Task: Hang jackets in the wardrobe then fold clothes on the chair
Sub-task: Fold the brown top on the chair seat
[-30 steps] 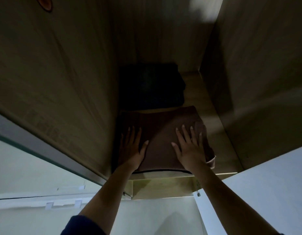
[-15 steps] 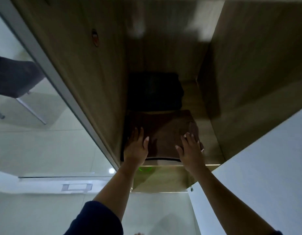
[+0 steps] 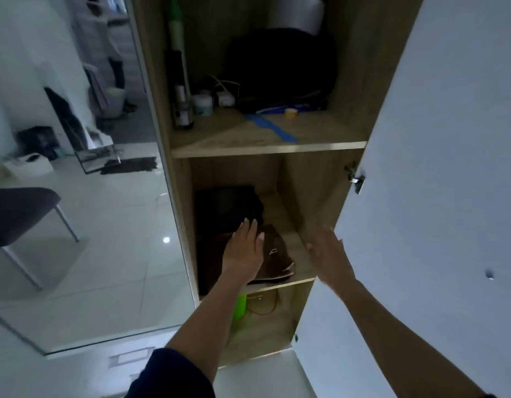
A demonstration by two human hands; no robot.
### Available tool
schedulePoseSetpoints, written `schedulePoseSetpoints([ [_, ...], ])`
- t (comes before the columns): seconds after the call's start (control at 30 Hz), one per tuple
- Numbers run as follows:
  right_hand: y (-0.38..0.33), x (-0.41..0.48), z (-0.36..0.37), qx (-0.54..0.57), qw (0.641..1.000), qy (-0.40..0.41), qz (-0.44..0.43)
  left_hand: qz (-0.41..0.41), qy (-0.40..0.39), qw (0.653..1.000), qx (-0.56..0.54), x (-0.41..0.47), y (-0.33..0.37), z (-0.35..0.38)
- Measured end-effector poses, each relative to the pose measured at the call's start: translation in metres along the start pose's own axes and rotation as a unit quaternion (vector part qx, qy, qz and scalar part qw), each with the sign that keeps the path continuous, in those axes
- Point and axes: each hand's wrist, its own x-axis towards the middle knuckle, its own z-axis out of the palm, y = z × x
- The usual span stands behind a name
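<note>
The folded brown garment (image 3: 274, 254) is lying at the front of the middle shelf (image 3: 296, 242) of the wardrobe (image 3: 349, 81), just below the centre of the frame. A dark folded garment (image 3: 228, 208) is sitting directly behind it, touching it. The left hand (image 3: 244, 251) is lying flat over the brown garment's left part with fingers straight and together, gripping nothing; whether it is pressing down cannot be told. The right hand (image 3: 329, 251), blurred, is hanging in the air to the right of the garment with fingers spread and holding nothing, near the edge of the white door (image 3: 435, 196) that is filling the right of the frame. Above, an upper shelf (image 3: 265, 147) is carrying a dark bottle (image 3: 184, 110), a jar (image 3: 203, 104), a blue strip (image 3: 273, 127), a yellow roll (image 3: 291, 112) and a dark bag (image 3: 280, 67). Below the middle shelf a green object (image 3: 240, 307) is showing. A chair (image 3: 19, 214) is standing at the left edge of the frame.
</note>
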Motion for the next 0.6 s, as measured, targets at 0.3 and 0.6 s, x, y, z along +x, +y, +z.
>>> schedulePoseSetpoints([
  [0.3,-0.034,-0.097,-0.114,-0.005,0.985,0.117,0.13,0.176,0.008,0.981,-0.081,-0.052,0.115,-0.076],
  [0.6,-0.031,-0.151,-0.31,0.034,0.869,0.493,0.012,0.415,0.126,0.886,-0.165,-0.07,0.34,-0.159],
])
